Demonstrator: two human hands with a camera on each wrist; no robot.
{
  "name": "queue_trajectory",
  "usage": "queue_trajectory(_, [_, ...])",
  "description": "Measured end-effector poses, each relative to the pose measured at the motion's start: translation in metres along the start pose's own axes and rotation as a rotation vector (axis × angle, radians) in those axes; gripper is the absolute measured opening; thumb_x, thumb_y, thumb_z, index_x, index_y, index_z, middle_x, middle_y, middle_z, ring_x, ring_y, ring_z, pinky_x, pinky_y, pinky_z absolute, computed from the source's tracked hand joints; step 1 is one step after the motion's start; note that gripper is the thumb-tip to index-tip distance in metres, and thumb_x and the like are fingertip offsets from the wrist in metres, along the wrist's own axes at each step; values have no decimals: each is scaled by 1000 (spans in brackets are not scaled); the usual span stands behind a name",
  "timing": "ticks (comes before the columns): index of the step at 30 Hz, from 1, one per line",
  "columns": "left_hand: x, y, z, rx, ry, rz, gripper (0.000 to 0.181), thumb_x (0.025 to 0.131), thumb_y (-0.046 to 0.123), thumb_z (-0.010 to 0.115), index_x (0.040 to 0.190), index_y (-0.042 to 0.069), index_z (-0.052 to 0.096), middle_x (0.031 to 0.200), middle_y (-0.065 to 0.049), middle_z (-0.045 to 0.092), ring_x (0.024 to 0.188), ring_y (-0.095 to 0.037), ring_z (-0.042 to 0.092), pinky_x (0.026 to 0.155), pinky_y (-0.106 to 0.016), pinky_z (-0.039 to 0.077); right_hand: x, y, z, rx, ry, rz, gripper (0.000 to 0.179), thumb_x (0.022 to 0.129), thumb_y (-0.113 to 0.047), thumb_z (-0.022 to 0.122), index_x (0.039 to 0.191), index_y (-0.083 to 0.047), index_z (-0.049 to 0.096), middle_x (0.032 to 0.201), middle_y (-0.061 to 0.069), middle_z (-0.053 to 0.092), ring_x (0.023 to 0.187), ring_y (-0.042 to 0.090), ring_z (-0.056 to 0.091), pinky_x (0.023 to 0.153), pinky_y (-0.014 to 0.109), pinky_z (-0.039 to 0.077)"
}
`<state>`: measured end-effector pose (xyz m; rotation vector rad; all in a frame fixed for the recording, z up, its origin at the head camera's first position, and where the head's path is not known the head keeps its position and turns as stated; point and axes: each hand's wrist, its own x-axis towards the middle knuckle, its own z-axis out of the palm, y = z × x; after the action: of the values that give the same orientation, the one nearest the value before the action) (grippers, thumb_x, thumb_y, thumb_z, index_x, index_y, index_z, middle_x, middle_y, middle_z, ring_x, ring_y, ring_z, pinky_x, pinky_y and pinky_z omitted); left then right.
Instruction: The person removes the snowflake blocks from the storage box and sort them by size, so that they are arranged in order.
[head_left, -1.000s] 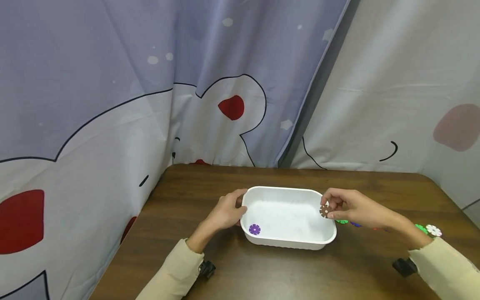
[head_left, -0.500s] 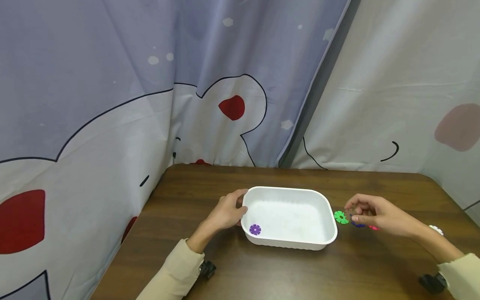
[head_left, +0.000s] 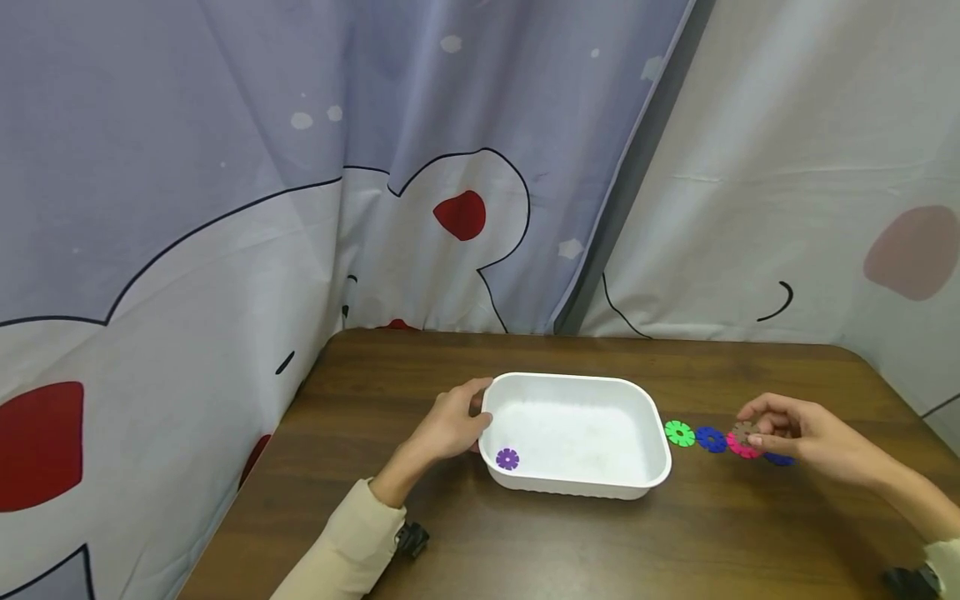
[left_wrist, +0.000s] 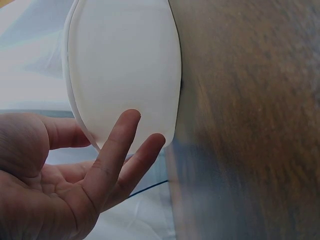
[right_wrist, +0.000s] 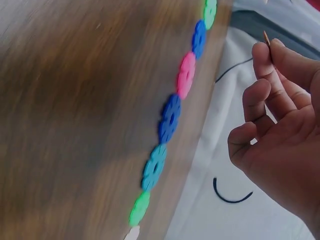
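Observation:
My left hand (head_left: 450, 421) grips the left end of a white plastic tray (head_left: 581, 429), thumb at the rim and fingers against the outer wall. A purple snowflake disc (head_left: 507, 459) lies in the tray's near left corner. To the right of the tray, my right hand (head_left: 813, 437) pinches a brown snowflake disc between thumb and index finger, seen edge-on as a thin brown disc (right_wrist: 267, 41) in the right wrist view. It is held above the row of discs and overlaps a pink snowflake disc (head_left: 741, 449) in the head view.
A row of snowflake discs runs right from the tray: green (head_left: 679, 433), blue (head_left: 711, 439), pink, another blue disc (right_wrist: 170, 117), a turquoise disc (right_wrist: 150, 175), a green disc (right_wrist: 140, 209) and a white disc (right_wrist: 132, 234). Curtains hang behind the brown wooden table (head_left: 570, 546).
My right hand has moved right with the brown disc, from the tray's right rim to above the pink disc. My left hand and the tray have stayed in place.

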<state>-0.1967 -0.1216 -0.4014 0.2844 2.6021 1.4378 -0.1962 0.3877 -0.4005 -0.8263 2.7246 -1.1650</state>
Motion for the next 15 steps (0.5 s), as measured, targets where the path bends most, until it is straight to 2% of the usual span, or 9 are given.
queue_trajectory(3, [0, 0, 0, 3, 0, 6, 57, 101, 0, 61, 156, -3, 46, 127, -33, 68, 78, -31, 77, 57, -35, 66, -7, 8, -7, -9, 11, 34, 23, 100, -1, 69, 121, -1, 61, 84, 1, 66, 72, 15, 61, 58, 28, 46])
queue_trajectory(10, [0, 2, 0, -1, 2, 5, 57, 101, 0, 61, 156, -3, 46, 128, -34, 67, 81, -33, 77, 56, -35, 66, -23, 26, -23, -12, 42, 70, 22, 100, 4, 65, 121, 4, 58, 84, 3, 66, 73, 16, 63, 59, 29, 50])
queue_trajectory(15, [-1, 2, 0, -5, -1, -3, 57, 101, 0, 61, 156, -3, 45, 130, -35, 66, 85, -35, 77, 57, -34, 66, -32, 39, -34, -60, 74, 109, 22, 100, 5, 66, 121, 4, 60, 86, 3, 70, 75, 14, 65, 59, 26, 52])
